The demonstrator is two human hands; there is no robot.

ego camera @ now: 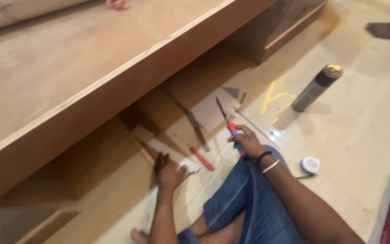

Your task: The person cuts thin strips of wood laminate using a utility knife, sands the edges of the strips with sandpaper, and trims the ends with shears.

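Note:
My left hand (169, 171) lies flat, fingers spread, on a pale sheet piece (173, 155) on the floor at the foot of a large plywood cabinet (82, 90). My right hand (246, 141) grips a screwdriver-like tool (229, 124) with a red and blue handle, its dark blade pointing up and away. A red tool (201, 158) lies on the floor between the two hands. My legs in blue jeans (249, 199) are folded under me.
A grey spray can (316, 87) with a dark cap stands on the floor to the right. A small white round tape measure (310, 165) lies near my right wrist. Flat grey sheet offcuts (211, 110) lie by the cabinet. Another person's foot (387, 29) is at top right.

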